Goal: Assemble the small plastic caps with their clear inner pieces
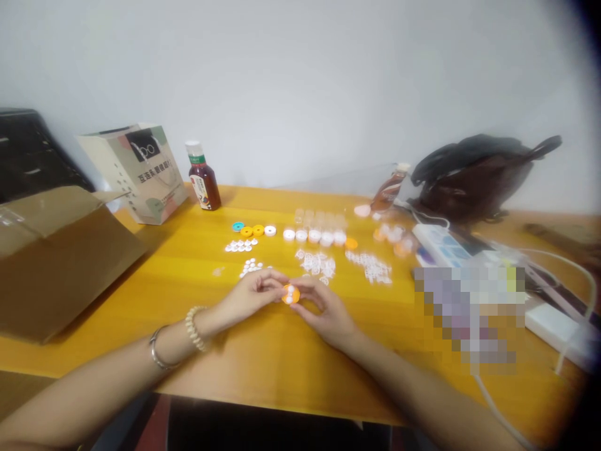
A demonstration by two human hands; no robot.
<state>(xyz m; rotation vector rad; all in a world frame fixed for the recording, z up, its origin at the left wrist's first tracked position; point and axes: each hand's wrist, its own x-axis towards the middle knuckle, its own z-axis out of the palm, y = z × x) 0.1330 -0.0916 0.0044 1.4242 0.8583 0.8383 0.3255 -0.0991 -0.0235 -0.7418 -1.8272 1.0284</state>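
Note:
Between both hands, a little above the table, is a small orange round cap (290, 294) with white bits on its face. My left hand (256, 291) pinches it from the left with thumb and finger. From the right, my right hand (323, 307) grips its edge the same way. Just beyond the hands lie small white discs (251, 267), partly hidden by my left hand. Clear white plastic pieces (317, 263) are heaped behind my right hand, with a second pile of clear pieces (373, 266) farther right. What the white bits on the cap are, I cannot make out.
A row of white caps (314, 236) and several coloured caps (253, 230) lie farther back. A dark red bottle (205, 181) and paper bag (136, 172) stand back left. A cardboard box (66, 257) is left; a dark bag (474, 175) and power strip (556, 326) are right.

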